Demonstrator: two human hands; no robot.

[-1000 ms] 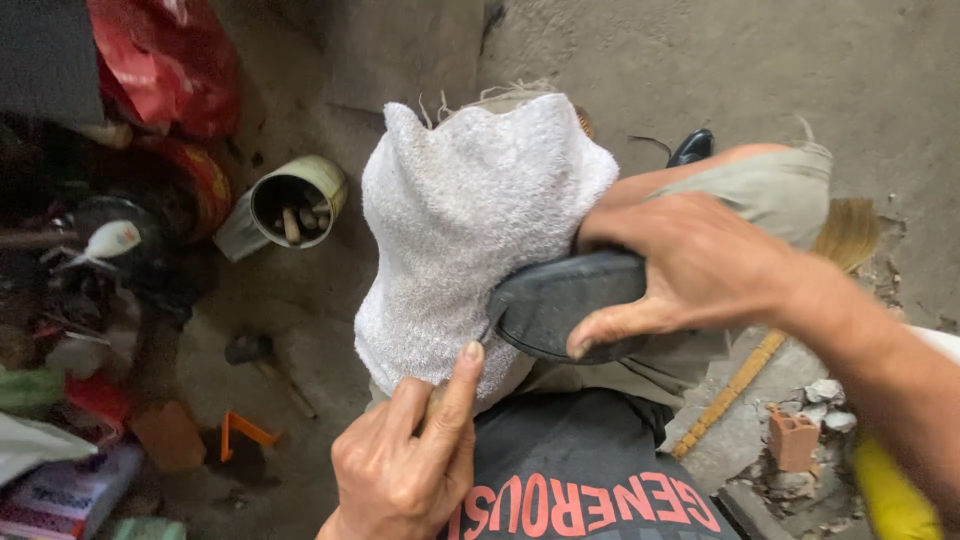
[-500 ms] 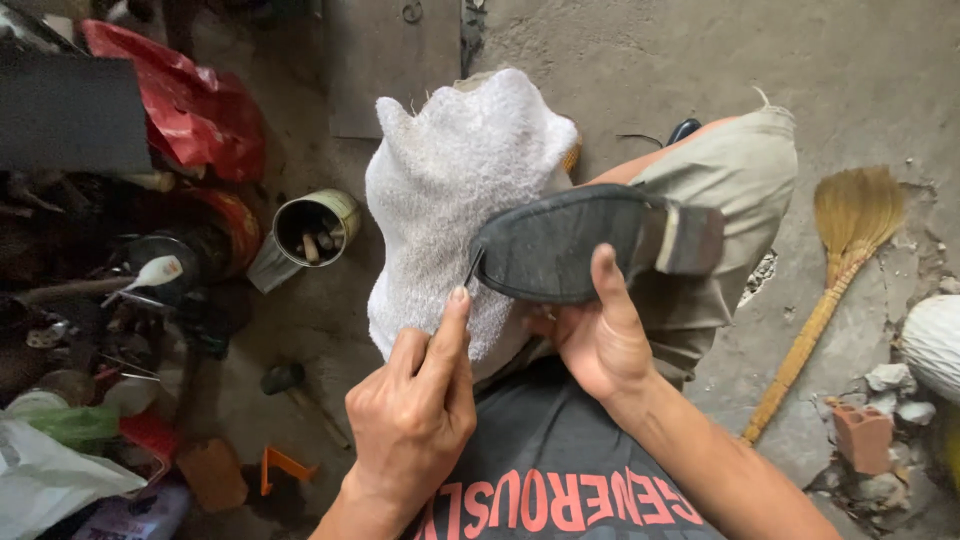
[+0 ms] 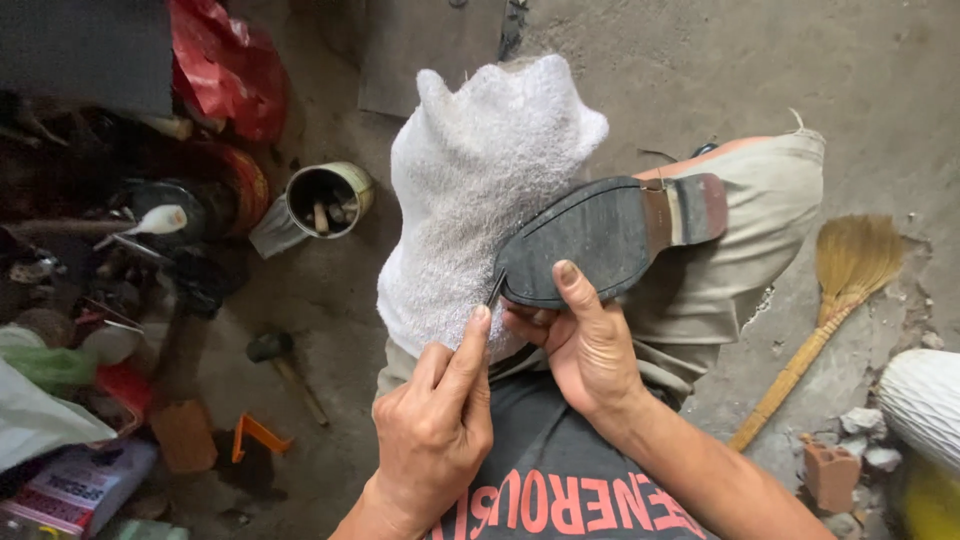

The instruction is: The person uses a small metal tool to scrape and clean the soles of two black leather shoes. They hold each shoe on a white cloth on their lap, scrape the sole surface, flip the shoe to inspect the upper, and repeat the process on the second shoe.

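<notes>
black leather shoe [image 3: 610, 235], sole up with its brown heel block pointing right, rests over a white fluffy towel [image 3: 480, 190] on the lap, gripped at the toe by the right hand [image 3: 585, 340], while the left hand [image 3: 435, 425] pinches a thin dark blade [image 3: 495, 290] against the sole's tip.

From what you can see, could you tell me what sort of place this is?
Probably a cobbler's floor workshop: a shoe held sole up over a towel, a hammer and a tin of tools on bare concrete.
</notes>
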